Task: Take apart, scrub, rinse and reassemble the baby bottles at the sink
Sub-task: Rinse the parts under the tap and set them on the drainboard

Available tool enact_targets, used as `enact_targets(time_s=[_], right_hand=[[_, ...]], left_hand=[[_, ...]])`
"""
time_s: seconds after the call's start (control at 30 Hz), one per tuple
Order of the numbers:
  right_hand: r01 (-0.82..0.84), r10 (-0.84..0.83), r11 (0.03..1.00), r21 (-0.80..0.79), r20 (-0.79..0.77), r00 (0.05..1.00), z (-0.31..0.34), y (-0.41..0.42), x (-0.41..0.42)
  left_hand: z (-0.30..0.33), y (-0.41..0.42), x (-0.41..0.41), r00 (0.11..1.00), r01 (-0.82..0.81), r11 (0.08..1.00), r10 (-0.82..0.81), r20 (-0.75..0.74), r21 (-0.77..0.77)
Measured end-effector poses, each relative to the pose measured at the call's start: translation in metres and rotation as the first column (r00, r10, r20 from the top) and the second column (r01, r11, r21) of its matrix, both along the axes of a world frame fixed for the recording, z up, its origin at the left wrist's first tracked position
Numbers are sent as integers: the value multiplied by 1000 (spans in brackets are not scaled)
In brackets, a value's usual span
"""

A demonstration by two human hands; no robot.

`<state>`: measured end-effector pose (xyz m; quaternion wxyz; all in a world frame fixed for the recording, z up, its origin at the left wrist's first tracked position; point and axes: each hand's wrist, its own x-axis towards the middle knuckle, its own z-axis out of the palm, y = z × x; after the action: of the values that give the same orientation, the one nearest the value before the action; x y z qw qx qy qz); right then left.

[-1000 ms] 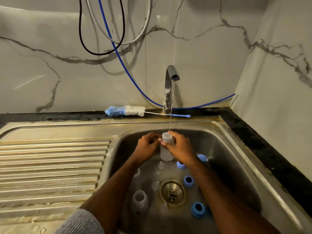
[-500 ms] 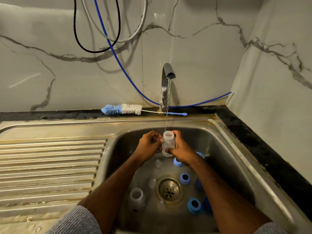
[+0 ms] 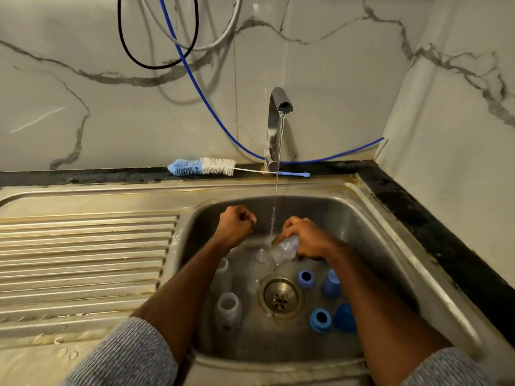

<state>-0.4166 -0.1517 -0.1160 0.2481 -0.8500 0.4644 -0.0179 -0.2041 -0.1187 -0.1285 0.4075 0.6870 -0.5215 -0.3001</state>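
Observation:
My right hand (image 3: pixel 308 236) grips a clear baby bottle (image 3: pixel 284 248), tipped mouth-down and to the left, low in the steel sink (image 3: pixel 370 218). The tap (image 3: pixel 277 121) runs; its stream falls just left of this hand. My left hand (image 3: pixel 236 224) is curled into a fist beside the stream and holds nothing I can see. Two more clear bottles stand at the basin's left: one open-mouthed (image 3: pixel 229 309), one partly behind my left forearm (image 3: pixel 223 274). Blue collars (image 3: pixel 306 278) (image 3: pixel 320 320) and blue caps (image 3: pixel 331 282) (image 3: pixel 345 317) lie right of the drain (image 3: pixel 279 296). Clear teats (image 3: pixel 262 256) rest near the drain.
A blue-and-white bottle brush (image 3: pixel 206 166) lies on the black ledge behind the sink, left of the tap. The ribbed drainboard (image 3: pixel 83 260) stretches to the left. Black, grey and blue hoses (image 3: pixel 178 37) hang on the marble wall. A marble side wall stands close on the right.
The bottle was upright under the stream, held in both hands. Now my left hand has let go and drawn left, and my right hand has tipped the bottle over, lower in the basin.

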Motion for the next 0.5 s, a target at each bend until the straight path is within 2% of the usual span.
enact_targets(time_s=[0.1,0.2,0.3,0.43,0.5], right_hand=[[-106,101,994,-11,-205,973,-3,9,10],[-116,113,993,11,-310,944,-10,14,22],[-70,63,997,-10,-336,940,-8,18,31],[-19,21,1000,10,-314,949,6,22,34],[-24,22,1000,-1,-267,963,11,22,33]], left_hand=[[-2,-1,2,999,19,1000,-20,43,20],[-3,0,3,995,47,998,-50,83,31],[-4,-1,4,990,35,999,-38,134,27],[0,-1,12,984,-4,1000,3,179,5],[3,-2,18,968,13,1000,-14,249,5]])
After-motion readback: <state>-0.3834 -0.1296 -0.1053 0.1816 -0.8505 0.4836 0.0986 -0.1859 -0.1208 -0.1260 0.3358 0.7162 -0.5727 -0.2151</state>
